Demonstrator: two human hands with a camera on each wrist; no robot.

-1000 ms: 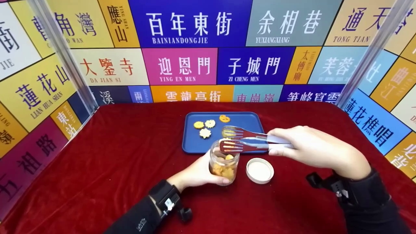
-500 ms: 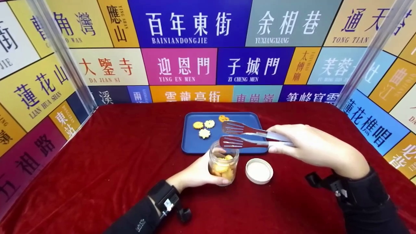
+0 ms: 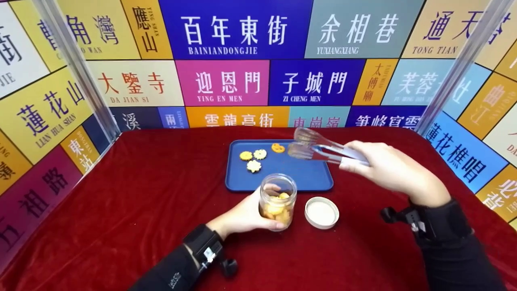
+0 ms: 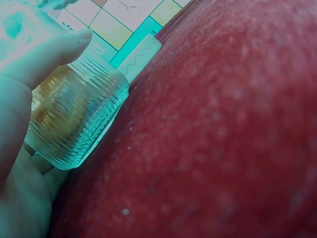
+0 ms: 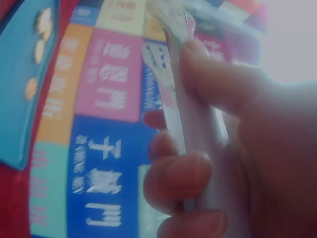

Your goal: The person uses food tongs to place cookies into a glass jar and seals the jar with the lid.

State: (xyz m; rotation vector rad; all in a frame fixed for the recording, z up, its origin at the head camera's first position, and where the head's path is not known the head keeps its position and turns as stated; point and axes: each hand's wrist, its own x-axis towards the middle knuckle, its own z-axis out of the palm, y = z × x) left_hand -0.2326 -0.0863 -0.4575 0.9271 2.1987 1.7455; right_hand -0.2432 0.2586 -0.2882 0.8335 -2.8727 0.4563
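Observation:
My left hand (image 3: 246,214) grips a clear glass jar (image 3: 278,190), its open mouth up. Several yellow cookies (image 3: 277,208) fill its lower part. In the left wrist view, the jar's ribbed side (image 4: 94,109) shows beneath my thumb. My right hand (image 3: 381,167) holds serving tongs (image 3: 329,148) with slotted tips above the back right of a blue tray (image 3: 299,180). The tips stand slightly apart, blurred, and no cookie shows between them. On the tray lie a yellow cookie (image 3: 245,155), two flower-shaped cookies (image 3: 254,165) and an orange pretzel-shaped one (image 3: 277,148).
A cream jar lid (image 3: 322,213) lies on the red cloth (image 3: 161,194) just right of the jar. Panels with large printed characters (image 3: 234,30) form the walls behind and at both sides. Clear upright posts (image 3: 456,72) stand at the corners.
The right hand has carried the tongs from the jar's mouth back and to the right, and their tips have drawn closer. Yellow no longer shows at the tips. The left hand and jar have stayed put.

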